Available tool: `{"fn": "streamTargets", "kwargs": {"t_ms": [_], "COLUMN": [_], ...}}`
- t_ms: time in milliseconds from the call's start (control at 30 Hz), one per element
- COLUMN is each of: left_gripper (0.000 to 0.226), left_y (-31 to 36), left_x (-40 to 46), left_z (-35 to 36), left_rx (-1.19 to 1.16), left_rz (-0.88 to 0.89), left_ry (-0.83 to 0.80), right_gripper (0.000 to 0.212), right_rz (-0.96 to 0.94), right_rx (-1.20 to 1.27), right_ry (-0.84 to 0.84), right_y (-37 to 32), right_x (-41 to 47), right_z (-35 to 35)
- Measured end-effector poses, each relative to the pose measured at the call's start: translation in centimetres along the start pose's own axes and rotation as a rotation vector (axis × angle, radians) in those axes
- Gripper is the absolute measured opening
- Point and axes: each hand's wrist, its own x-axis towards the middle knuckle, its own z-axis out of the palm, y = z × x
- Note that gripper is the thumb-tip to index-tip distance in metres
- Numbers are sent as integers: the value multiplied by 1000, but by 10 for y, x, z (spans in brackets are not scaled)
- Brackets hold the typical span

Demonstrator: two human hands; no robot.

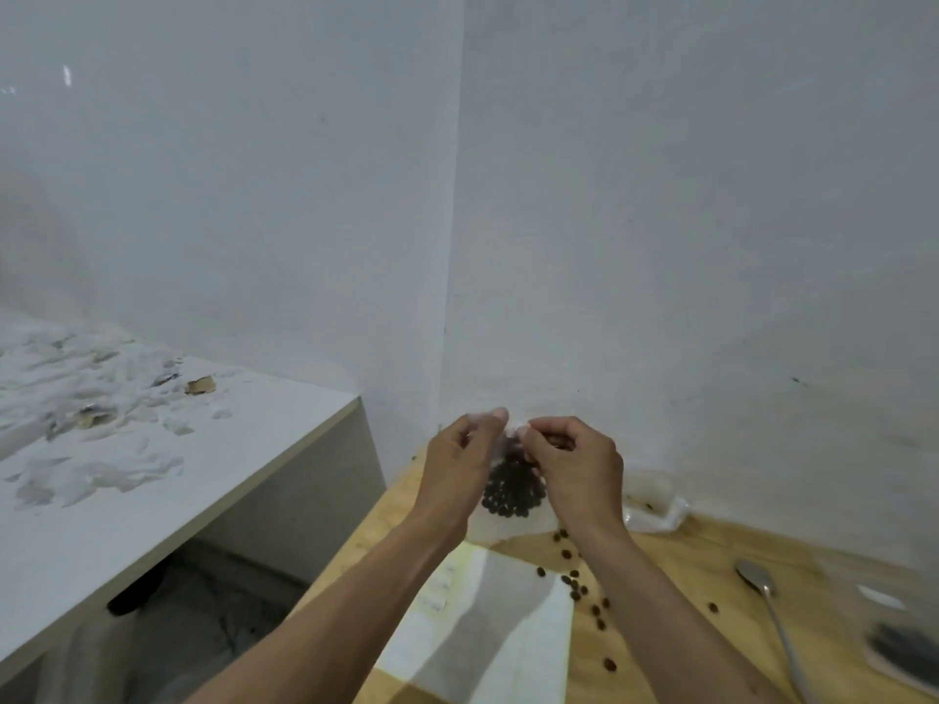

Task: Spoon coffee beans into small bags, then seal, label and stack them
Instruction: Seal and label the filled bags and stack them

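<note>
Both hands hold a small clear bag (513, 492) of coffee beans (512, 490) up above the far corner of the wooden table (676, 566). The left hand (460, 464) and right hand (576, 467) pinch its top edge, probably to press the seal shut. Spilled beans (576, 584) and a spoon (762, 586) lie toward the right edge, with free room between them.

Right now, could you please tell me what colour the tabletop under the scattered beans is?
Light yellowish wood tabletop, seen in the head view.

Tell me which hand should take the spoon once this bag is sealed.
Right, probably: the spoon lies on the table to the right of the right hand; the left hand would have to cross over the bag.
</note>
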Motion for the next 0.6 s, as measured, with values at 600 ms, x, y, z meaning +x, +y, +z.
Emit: {"fn": "streamTargets", "kwargs": {"t_ms": [600], "left_gripper": [17], "left_y": [1], "left_x": [-13], "left_z": [39], "left_rx": [45], "left_rz": [-5], "left_ry": [-74], "right_gripper": [19], "right_rz": [176], "right_rx": [209], "right_ry": [-139], "right_y": [8], "right_x": [5], "right_z": [-57]}}
